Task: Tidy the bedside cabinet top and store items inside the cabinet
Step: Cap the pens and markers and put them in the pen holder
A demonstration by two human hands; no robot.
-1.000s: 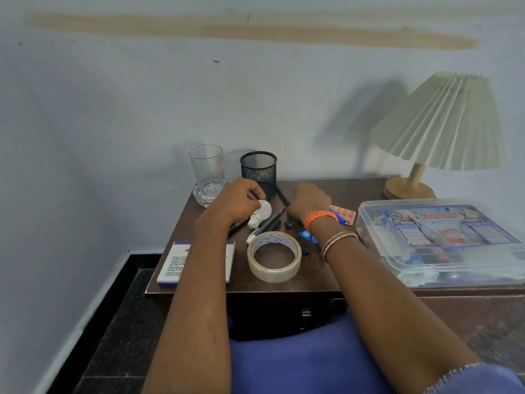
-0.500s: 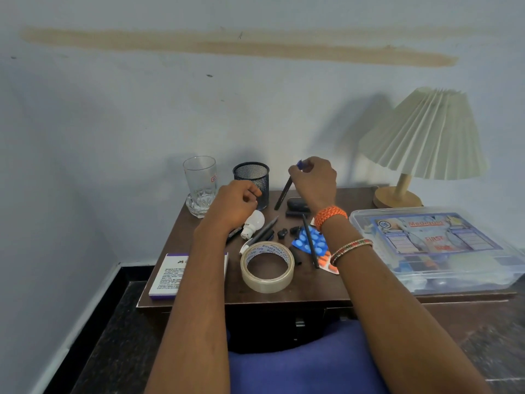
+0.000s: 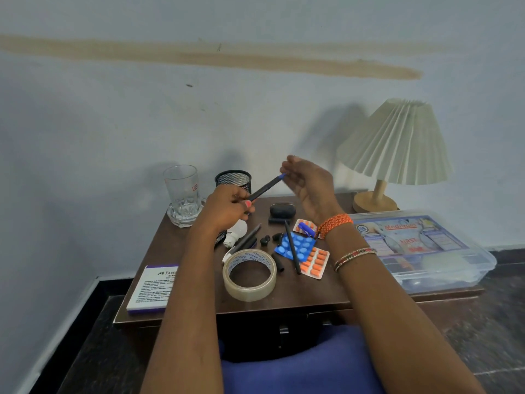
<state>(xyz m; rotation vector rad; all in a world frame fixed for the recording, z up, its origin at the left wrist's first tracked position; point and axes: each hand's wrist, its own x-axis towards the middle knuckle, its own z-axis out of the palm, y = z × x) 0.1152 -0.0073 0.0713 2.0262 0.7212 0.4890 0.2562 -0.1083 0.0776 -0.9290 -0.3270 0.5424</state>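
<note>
Both hands are raised over the desk [image 3: 312, 297] with one pen [image 3: 266, 187] slanting between them: the left hand [image 3: 227, 207] pinches its lower end between thumb and fingers, while the right hand [image 3: 308, 184] is loosely cupped, palm turned inward, with its fingertips at the blue upper tip. Whether the right hand truly grips that tip or only steadies it cannot be told. Held this way, the pen sits just in front of the mesh cup [image 3: 233, 180], which stands at the back beside the glass [image 3: 183, 194]; my guess is that the pen is being passed or turned so it can drop upright into that cup. Most of the clutter is yet to be sorted. Below the hands lie a tape roll [image 3: 250, 275], a second pen [image 3: 292, 247] across the blue and orange pill strips [image 3: 305, 253], more dark pens [image 3: 245, 240] near a small white bottle [image 3: 235, 232], a few loose black caps or small parts, and a dark case [image 3: 282, 211]. A white box [image 3: 152, 288] overhangs the front left edge, and a clear first-aid box [image 3: 420, 248] fills the right side by the lamp [image 3: 395, 149]. Nothing here shows the cabinet opened, so storing inside looks not yet begun.
</note>
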